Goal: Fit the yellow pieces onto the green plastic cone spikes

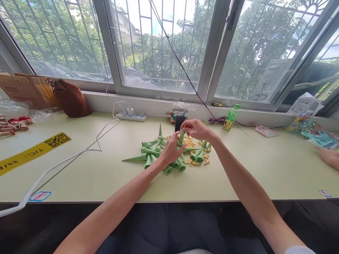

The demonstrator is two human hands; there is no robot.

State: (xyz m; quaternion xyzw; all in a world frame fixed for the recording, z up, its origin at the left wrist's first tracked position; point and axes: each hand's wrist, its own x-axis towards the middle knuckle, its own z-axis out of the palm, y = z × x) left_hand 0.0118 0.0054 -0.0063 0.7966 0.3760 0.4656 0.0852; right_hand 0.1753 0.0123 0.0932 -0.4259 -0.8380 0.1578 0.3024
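Observation:
A heap of green plastic cone spikes [156, 152] lies in the middle of the pale green table [100, 176], mixed with small tan pieces [191, 144]. My left hand [171, 151] is closed around one green cone [181, 138], holding it upright above the heap. My right hand [197, 129] pinches at the top end of that same cone, fingers pressed together. What the right fingertips hold, if anything beyond the cone, is too small to make out.
A white power strip [131, 115] and its cable [66, 160] lie at the left. A brown bag [70, 98], a green bottle [231, 118], a black box [179, 121] and plastic packets [304, 106] stand along the window. Another person's hand [328, 156] rests at the right edge.

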